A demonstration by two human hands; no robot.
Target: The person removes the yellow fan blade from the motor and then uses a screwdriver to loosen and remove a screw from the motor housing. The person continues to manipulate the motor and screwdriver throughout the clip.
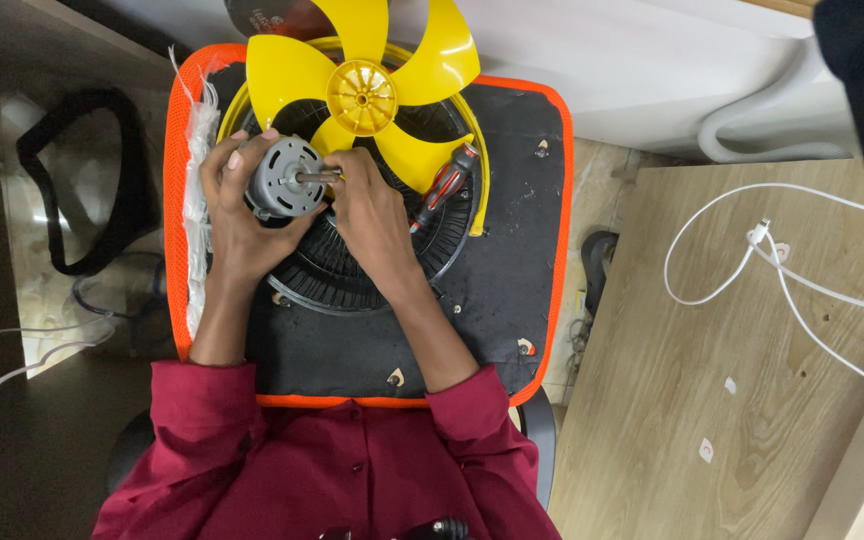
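The round grey metal fan motor, with a thin steel shaft sticking out of its middle, sits between the person's two hands, above a round black plastic fan grille that lies flat on a black work mat with an orange border. The left hand is closed around the motor's left side, its fingers curled over the top edge and the thumb under the lower edge. The right hand is just beside it on the motor's right side, its fingers pinched together at the tip of the shaft; whether they clamp the shaft itself or some small part on it cannot be told.

Just beyond both hands lies a yellow plastic fan blade with five curved vanes and a round ribbed hub, overlapping the far edge of the grille. To the right of the right hand, touching the grille's rim, rests a screwdriver with a red and black handle, tilted. A thin white cable loops over a light wooden board well to the right of the hands. A black strap lies well to the left of the left hand. Both forearms come out of dark red sleeves.
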